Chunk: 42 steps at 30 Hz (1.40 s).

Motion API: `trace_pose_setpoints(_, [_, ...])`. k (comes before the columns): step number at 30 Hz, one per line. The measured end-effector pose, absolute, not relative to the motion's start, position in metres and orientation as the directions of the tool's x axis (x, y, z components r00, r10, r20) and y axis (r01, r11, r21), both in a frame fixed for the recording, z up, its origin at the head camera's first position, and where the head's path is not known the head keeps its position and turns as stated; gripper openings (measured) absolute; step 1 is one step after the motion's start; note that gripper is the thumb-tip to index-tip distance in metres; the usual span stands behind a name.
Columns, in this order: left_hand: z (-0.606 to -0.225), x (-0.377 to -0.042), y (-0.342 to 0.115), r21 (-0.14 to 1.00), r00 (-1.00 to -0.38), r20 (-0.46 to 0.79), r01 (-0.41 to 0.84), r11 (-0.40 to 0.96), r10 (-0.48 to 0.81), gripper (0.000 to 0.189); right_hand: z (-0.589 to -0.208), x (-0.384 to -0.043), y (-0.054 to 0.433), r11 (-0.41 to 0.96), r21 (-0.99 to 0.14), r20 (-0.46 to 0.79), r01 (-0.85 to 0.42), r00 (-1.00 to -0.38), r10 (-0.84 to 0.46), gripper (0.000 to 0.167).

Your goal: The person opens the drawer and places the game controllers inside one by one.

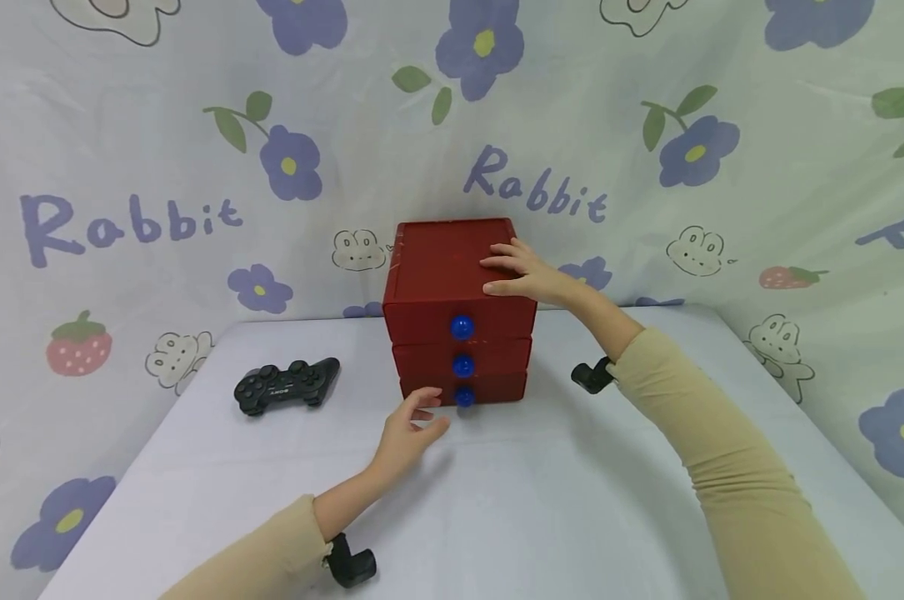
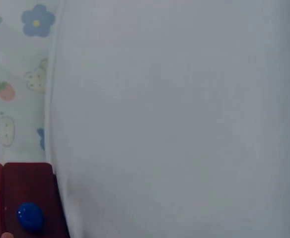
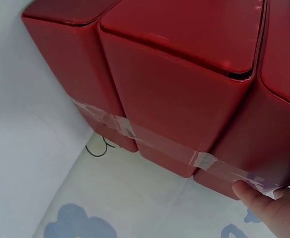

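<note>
A red cabinet of three stacked drawers (image 1: 452, 262) stands at the back of the table, each drawer front bearing a round blue knob (image 1: 462, 327). My right hand (image 1: 526, 271) rests on the right side of its top, fingers spread. In the right wrist view, that thumb (image 3: 254, 196) lies near a strip of clear tape (image 3: 167, 146) running across the cabinet's side. Just in front of the bottom drawer (image 1: 496, 388) is my left hand (image 1: 405, 437), thumb and fingers apart, to the left of the lowest blue knob (image 1: 464, 397). It holds nothing. All three drawers look closed.
A black game controller (image 1: 287, 386) lies on the white table (image 1: 272, 467), left of the cabinet. Behind stands a printed cloth (image 1: 362, 167) with flowers and rabbits. A black device (image 1: 592, 376) sits at my right wrist, another black device (image 1: 352, 565) at my left.
</note>
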<state>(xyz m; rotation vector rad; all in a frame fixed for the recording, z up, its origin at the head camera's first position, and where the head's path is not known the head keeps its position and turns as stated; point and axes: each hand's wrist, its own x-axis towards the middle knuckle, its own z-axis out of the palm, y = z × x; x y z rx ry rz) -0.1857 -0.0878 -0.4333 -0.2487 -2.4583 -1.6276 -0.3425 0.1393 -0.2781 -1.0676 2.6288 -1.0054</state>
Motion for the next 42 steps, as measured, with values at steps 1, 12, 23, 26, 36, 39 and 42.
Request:
trace_pose_setpoints(1, [-0.434, -0.187, -0.086, 0.887, -0.97, 0.237, 0.236, 0.398, 0.047, 0.041, -0.278, -0.342, 0.139, 0.528, -0.627, 0.122, -0.573, -0.741, -0.66, 0.068])
trace_pose_setpoints(12, [-0.441, -0.208, -0.078, 0.863, -0.97, 0.209, 0.242, 0.444, 0.124, 0.04, -0.276, -0.34, 0.138, 0.54, -0.619, 0.114, -0.57, -0.746, -0.656, 0.065])
trace_pose_setpoints(23, [-0.443, -0.218, -0.072, 0.848, -0.971, 0.208, 0.238, 0.474, 0.116, 0.039, -0.277, -0.34, 0.137, 0.541, -0.617, 0.114, -0.572, -0.745, -0.658, 0.062])
trace_pose_setpoints(26, [-0.443, -0.22, -0.07, 0.847, -0.974, 0.197, 0.225, 0.482, 0.108, 0.038, -0.276, -0.34, 0.138, 0.541, -0.619, 0.112, -0.57, -0.745, -0.657, 0.061])
trace_pose_setpoints(36, [-0.442, -0.232, -0.071, 0.784, -0.963, 0.245, 0.265, 0.562, 0.112, 0.023, -0.276, -0.339, 0.137, 0.54, -0.627, 0.116, -0.562, -0.752, -0.649, 0.061])
trace_pose_setpoints(39, [-0.442, -0.236, -0.073, 0.762, -0.954, 0.261, 0.298, 0.575, 0.149, 0.022, -0.277, -0.34, 0.137, 0.54, -0.629, 0.116, -0.56, -0.754, -0.647, 0.062])
trace_pose_setpoints(42, [-0.441, -0.238, -0.074, 0.749, -0.951, 0.248, 0.309, 0.586, 0.184, 0.023, -0.278, -0.341, 0.138, 0.54, -0.63, 0.117, -0.559, -0.755, -0.645, 0.063])
